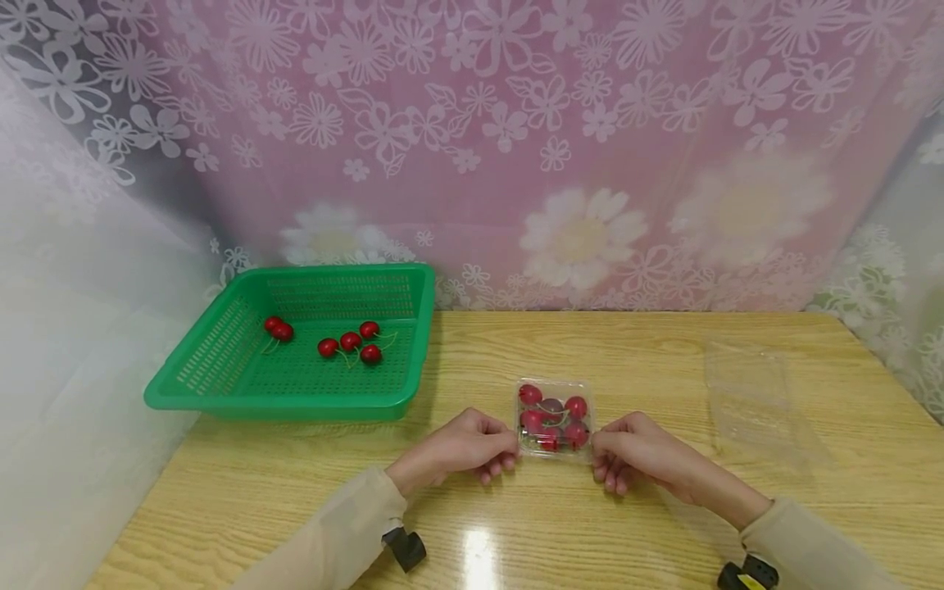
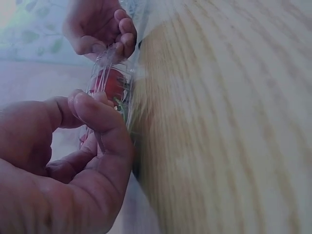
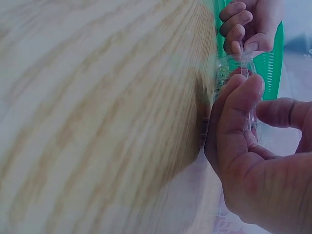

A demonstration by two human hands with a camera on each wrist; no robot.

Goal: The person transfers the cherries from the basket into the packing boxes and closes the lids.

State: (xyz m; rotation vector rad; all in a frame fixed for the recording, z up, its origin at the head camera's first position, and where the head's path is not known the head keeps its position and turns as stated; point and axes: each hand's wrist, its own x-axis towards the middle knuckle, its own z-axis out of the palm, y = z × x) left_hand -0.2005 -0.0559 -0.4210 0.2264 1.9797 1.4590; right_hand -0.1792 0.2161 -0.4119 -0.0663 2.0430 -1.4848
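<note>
A small clear plastic clamshell box (image 1: 555, 418) with several red cherries inside sits on the wooden table, its lid over the fruit. On its left side my left hand (image 1: 472, 447) pinches the rim between thumb and curled fingers. My right hand (image 1: 640, 455) grips the opposite edge in the same way. The left wrist view shows the layered plastic edges and a red cherry (image 2: 111, 84) between the two hands. Seen from the right wrist, the box edge (image 3: 246, 66) lies between both hands, and most of the fruit is hidden there.
A green basket (image 1: 295, 401) stands at the left, with several cherries (image 1: 350, 341) on its floor. Some clear plastic packaging (image 1: 748, 393) lies on the table at the right. Behind the table hangs a pink flowered curtain (image 1: 472, 164).
</note>
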